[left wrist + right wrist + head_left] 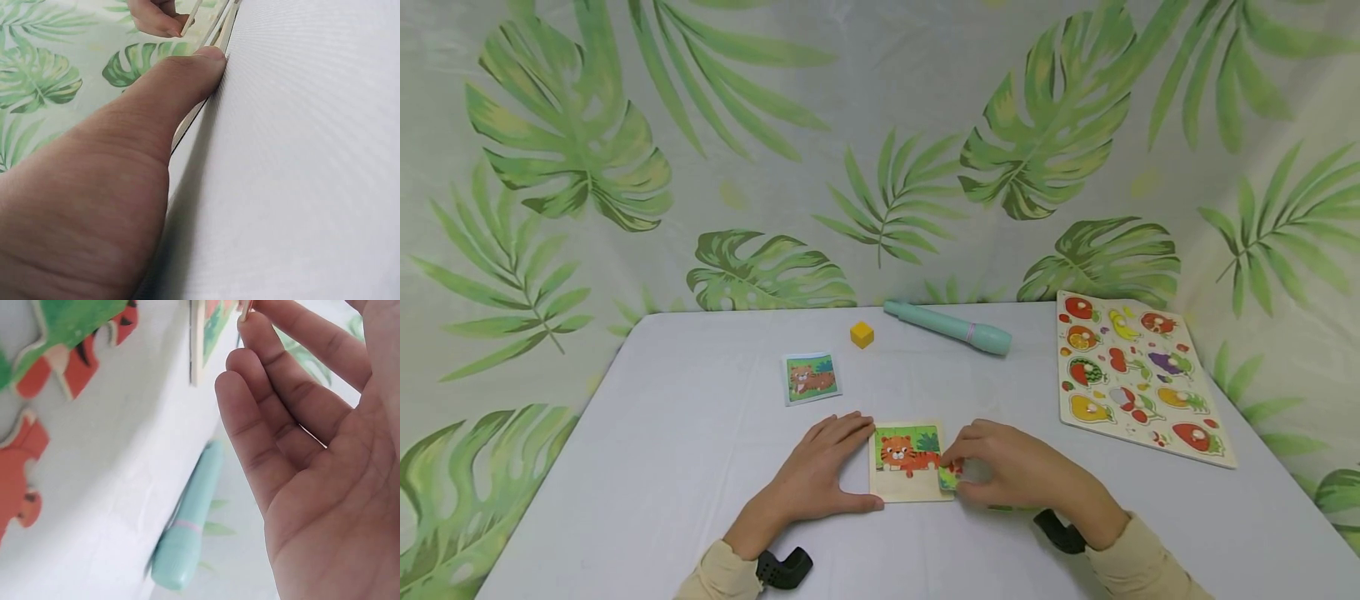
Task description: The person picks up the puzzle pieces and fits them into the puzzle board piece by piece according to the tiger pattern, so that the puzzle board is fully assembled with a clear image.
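Observation:
A wooden tiger puzzle board [917,489] lies on the white table, its upper part filled with tiger pieces [910,450]. My left hand [820,471] rests at the board's left side, fingertips by the upper corner and thumb by the lower one. In the left wrist view the thumb [181,78] touches the board's edge. At the board's right side, my right hand [1011,462] pinches a green and red puzzle piece [950,477] between thumb and fingers, over the board's edge. Loose puzzle pieces [78,331] lie beneath the right hand, mostly hidden in the head view.
Behind the board lie a tiger picture card [812,378], a yellow cube [862,335] and a mint-green flashlight-shaped tube [951,325]. A fruit peg board [1138,379] lies at the right edge of the table [700,433]. A leaf-print cloth [910,100] hangs behind.

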A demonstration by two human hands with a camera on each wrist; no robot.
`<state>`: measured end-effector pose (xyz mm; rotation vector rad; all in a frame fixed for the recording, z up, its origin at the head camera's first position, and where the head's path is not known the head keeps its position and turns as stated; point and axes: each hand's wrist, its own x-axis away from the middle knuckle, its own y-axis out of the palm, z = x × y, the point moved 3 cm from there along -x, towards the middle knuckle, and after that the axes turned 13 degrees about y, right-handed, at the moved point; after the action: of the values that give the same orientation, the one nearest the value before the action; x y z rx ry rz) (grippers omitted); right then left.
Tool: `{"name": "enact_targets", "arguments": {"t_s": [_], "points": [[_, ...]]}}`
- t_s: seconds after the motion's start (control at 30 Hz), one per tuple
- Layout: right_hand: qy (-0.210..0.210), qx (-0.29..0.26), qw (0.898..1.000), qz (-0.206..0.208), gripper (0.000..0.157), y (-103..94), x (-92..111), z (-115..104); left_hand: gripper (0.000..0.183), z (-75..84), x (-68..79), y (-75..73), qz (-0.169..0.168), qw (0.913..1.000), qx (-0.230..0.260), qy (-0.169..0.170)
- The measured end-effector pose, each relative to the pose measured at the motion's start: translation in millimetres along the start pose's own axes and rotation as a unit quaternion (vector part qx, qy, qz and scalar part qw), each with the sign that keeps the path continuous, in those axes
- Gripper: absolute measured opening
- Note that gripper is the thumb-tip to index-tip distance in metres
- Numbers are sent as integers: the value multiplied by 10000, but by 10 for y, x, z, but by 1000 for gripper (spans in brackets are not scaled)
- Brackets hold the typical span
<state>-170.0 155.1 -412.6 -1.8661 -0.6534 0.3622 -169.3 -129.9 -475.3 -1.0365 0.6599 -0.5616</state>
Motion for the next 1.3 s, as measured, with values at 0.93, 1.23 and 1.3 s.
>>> {"name": "enact_targets", "arguments": {"t_s": [0.93,1.23,1.3], "points": [[-102,126,9998,86,25,-16,-205,-275,106,7,-3,-9,-9,9999,-97,50],[-208,139,9995,181,25,-2,-255,-345,105,10,-2,-13,27,9999,-80,65],[-235,127,9994,204,25,1,-271,-364,105,10,-2,-13,26,9999,-85,69]]}}
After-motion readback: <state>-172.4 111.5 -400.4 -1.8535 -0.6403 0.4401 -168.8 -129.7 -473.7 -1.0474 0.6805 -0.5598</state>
